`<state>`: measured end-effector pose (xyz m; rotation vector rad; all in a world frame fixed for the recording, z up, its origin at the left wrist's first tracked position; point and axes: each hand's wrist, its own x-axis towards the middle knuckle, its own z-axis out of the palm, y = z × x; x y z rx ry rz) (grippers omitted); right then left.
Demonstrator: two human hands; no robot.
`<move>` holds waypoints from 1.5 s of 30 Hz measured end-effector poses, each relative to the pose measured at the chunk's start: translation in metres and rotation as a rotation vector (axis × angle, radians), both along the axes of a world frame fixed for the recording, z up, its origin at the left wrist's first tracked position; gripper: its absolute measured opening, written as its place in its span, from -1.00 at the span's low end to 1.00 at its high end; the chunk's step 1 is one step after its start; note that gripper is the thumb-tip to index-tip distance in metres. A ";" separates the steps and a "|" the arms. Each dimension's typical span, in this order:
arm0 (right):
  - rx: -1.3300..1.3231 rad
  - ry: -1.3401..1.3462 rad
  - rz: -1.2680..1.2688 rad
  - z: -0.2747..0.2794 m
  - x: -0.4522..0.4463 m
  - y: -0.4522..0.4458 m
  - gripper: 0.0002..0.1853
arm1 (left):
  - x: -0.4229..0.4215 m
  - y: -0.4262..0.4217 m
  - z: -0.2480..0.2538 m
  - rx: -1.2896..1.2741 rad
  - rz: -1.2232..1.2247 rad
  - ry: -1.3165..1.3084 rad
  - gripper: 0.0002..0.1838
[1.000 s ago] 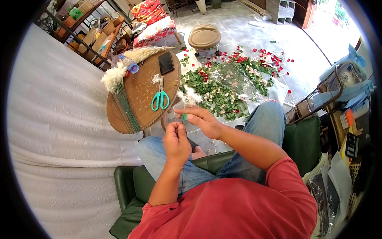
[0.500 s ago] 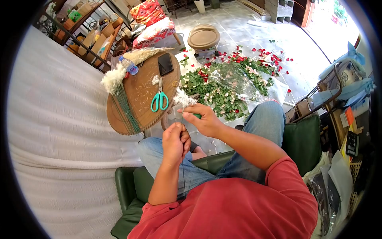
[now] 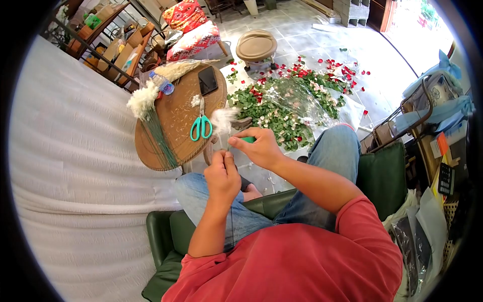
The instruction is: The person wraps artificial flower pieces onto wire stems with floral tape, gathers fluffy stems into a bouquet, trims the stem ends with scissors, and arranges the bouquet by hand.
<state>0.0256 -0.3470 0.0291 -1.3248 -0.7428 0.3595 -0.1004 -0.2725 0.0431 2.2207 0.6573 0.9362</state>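
My left hand is closed around the thin stem of a white fluffy flower, whose head is blurred above my fingers. The stem's lower end runs down past my wrist toward my lap. Just above it, my right hand pinches near the stem, with a green roll of floral tape partly hidden in its fingers. Teal-handled scissors lie on the round wooden table beyond my hands. A bunch of similar white flowers with green stems rests at that table's left side.
A black phone, a plastic bottle and wrapped pale plumes are on the table. Green leaves and red petals cover the floor ahead, before a beige stool. A white curtain hangs at left.
The flower head has shifted slightly left and blurred as if turning. My left hand has rolled its grip on the stem, and my right fingers have drawn a little away from the head.
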 end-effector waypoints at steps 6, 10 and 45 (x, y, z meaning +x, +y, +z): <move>-0.216 0.049 0.022 0.015 0.004 -0.007 -0.54 | -0.004 0.003 0.017 -0.832 -0.250 -0.036 -0.74; -0.102 0.015 -0.008 -0.011 0.006 0.004 -0.52 | 0.002 -0.002 0.018 -0.852 -0.263 -0.075 -0.75; 0.119 0.473 0.477 -0.020 0.012 0.007 -0.80 | -0.011 -0.001 0.009 -0.454 -0.139 -0.148 -0.87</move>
